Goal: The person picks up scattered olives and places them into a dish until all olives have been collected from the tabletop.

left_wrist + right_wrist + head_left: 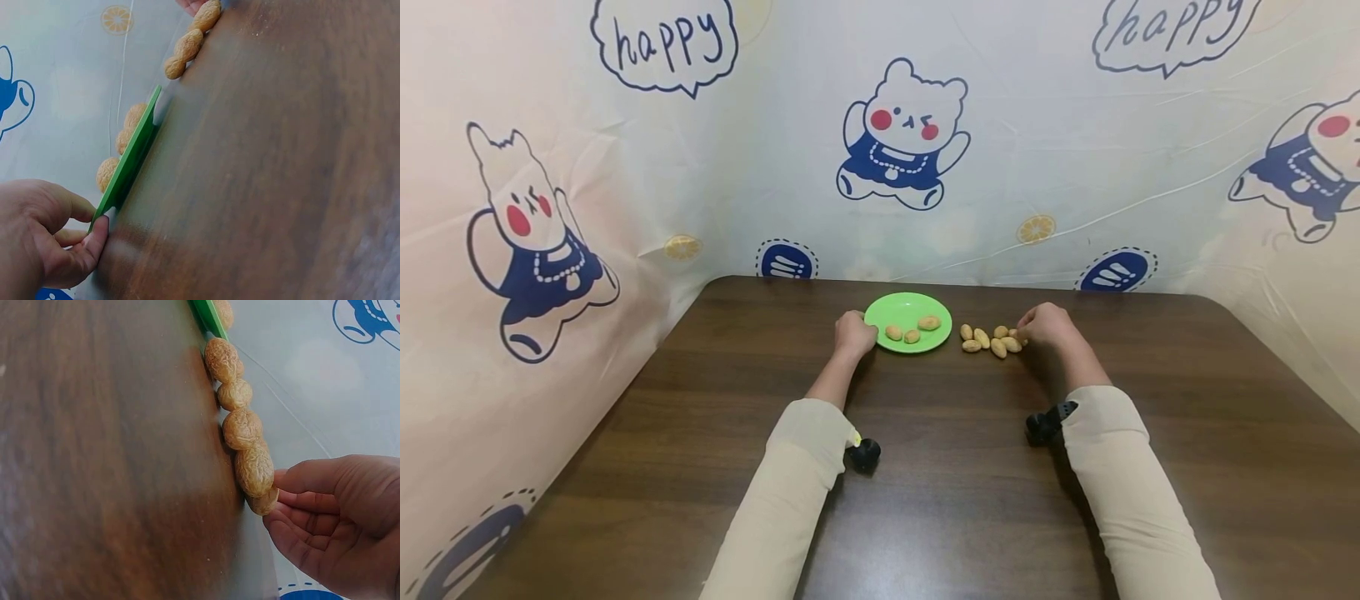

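Note:
My left hand (854, 335) grips the left rim of a round green plate (910, 302), thumb and fingers on either side of the edge in the left wrist view. Three tan peanuts in their shells (929, 322) lie on the plate. To its right, several more wrinkled peanuts (982, 337) form a loose group on the table. At the right end of that group, my right hand (1047, 325) pinches a peanut (263, 502) between thumb and fingertips. In the right wrist view a nearer peanut (255, 470) partly hides the pinched one.
A dark brown wooden table (940, 500) lies under everything. Behind and beside it hangs a pale cloth (760, 150) printed with cartoon animals. A small black camera (863, 456) sits at the left wrist, another black camera (1045, 425) at the right.

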`<action>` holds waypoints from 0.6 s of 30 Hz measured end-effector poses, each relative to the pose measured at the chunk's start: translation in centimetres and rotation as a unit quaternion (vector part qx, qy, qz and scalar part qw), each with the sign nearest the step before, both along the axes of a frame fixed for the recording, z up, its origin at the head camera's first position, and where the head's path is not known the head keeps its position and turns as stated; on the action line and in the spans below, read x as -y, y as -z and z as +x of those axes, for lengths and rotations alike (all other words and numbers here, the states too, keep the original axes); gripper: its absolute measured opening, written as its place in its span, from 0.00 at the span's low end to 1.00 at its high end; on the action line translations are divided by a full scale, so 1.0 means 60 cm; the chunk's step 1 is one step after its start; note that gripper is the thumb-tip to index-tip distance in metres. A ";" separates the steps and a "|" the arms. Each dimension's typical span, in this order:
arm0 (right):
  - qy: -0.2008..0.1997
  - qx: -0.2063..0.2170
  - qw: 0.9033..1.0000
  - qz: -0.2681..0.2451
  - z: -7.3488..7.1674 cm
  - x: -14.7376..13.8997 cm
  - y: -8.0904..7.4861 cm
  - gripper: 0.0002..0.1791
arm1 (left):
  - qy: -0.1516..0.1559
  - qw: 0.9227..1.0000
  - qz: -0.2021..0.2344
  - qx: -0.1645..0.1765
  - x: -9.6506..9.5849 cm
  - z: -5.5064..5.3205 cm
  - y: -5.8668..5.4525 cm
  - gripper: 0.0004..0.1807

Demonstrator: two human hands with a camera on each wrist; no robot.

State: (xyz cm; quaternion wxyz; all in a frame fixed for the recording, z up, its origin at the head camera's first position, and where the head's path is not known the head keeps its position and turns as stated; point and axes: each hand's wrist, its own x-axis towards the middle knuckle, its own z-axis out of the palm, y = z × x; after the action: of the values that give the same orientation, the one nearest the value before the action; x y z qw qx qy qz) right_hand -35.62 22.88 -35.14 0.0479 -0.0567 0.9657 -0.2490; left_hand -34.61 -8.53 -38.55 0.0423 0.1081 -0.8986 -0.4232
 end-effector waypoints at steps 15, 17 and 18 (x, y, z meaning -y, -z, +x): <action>0.009 0.028 0.999 -0.017 -0.001 0.000 0.004 0.13 | 0.001 1.000 0.002 0.006 0.000 0.000 0.000 0.22; 0.009 0.024 1.000 -0.016 -0.002 -0.001 0.005 0.13 | 0.001 1.000 0.001 0.006 0.000 0.000 0.000 0.22; 0.010 0.022 1.000 -0.015 -0.002 0.000 0.006 0.13 | 0.001 1.000 0.000 0.005 0.000 -0.001 0.000 0.22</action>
State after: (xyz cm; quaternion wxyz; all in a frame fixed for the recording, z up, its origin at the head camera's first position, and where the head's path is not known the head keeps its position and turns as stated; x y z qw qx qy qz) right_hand -35.74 22.90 -35.47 0.0654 -0.0422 0.9611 -0.2651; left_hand -34.65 -8.52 -38.54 0.0373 0.1096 -0.8990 -0.4224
